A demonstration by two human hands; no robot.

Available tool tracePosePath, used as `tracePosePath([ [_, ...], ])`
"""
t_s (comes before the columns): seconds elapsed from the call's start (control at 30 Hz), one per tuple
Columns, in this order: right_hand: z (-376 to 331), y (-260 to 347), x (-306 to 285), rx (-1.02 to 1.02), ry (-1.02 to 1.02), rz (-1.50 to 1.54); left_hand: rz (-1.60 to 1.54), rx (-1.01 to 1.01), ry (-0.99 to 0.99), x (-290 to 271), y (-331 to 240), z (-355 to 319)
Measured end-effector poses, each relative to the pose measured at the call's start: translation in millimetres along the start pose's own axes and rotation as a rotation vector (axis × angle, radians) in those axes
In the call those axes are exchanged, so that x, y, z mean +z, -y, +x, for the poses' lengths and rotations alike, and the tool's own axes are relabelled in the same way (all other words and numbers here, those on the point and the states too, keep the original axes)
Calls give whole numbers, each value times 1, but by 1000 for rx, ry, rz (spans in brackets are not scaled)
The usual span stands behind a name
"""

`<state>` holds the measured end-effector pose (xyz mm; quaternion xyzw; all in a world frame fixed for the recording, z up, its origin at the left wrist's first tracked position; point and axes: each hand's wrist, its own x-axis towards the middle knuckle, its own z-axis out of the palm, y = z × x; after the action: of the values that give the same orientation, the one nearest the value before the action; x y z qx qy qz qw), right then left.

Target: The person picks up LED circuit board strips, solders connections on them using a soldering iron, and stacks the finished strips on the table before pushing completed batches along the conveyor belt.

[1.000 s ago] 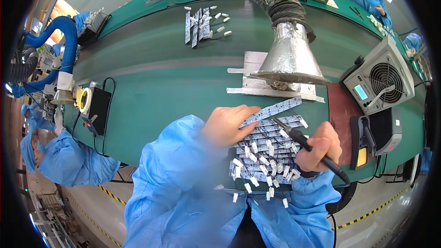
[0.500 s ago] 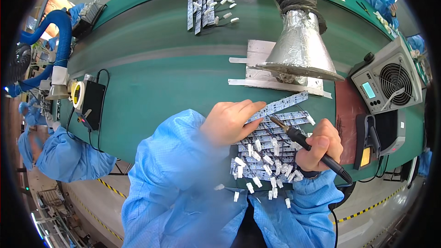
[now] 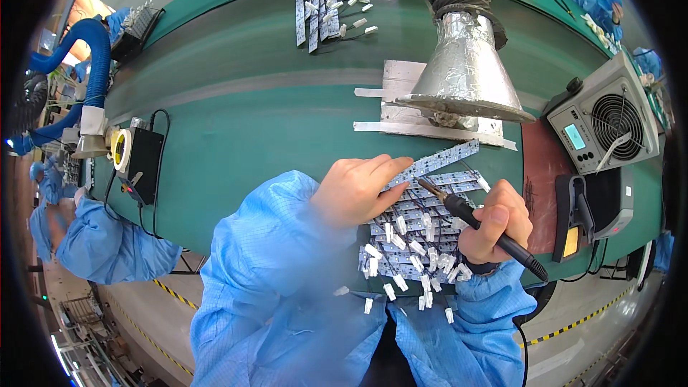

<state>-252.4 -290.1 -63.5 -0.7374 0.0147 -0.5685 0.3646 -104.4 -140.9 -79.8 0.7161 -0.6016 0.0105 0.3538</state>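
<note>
Two hands: left hand [image 3: 364, 190] pinches the left end of a circuit strip [image 3: 446, 160], slanted at the strip pile's [image 3: 459, 180] far edge; right hand [image 3: 497, 226] wrapped round a soldering iron [image 3: 461, 209]. Green bench mat [image 3: 236, 158] underneath. Foil-covered hood [image 3: 469, 64] beyond; fan unit [image 3: 584, 154] right. Blue-clad co-worker [image 3: 118, 244] left, striped floor tape [image 3: 577, 322] below.

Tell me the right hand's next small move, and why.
Probably ease the tip of the soldering iron slightly toward the slanting circuit strip: the right hand grips the iron with its tip close to the strip's near edge, while the left hand holds the strip's left end. Whether tip and strip touch is hard to tell.
</note>
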Motion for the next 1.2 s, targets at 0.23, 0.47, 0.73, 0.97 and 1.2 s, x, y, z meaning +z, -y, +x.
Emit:
tracePosePath([
  [0.23, -1, 0, 3, 18, -18, 2, 14, 11, -4, 1, 1, 0],
  [0.47, -2, -5, -15, 29, -84, -45, 0, 7, -4, 0, -1, 1],
  [0.73, -5, -27, -30, 233, -343, -191, -29, -39, 14, -2, -2, 1],
  [0.97, -6, -28, -32, 217, -231, -176, -33, -41, 11, 0, -2, 2],
  [1.2, -4, -27, -31, 219, -186, -176, -14, -40, 11, -1, -3, 2],
])
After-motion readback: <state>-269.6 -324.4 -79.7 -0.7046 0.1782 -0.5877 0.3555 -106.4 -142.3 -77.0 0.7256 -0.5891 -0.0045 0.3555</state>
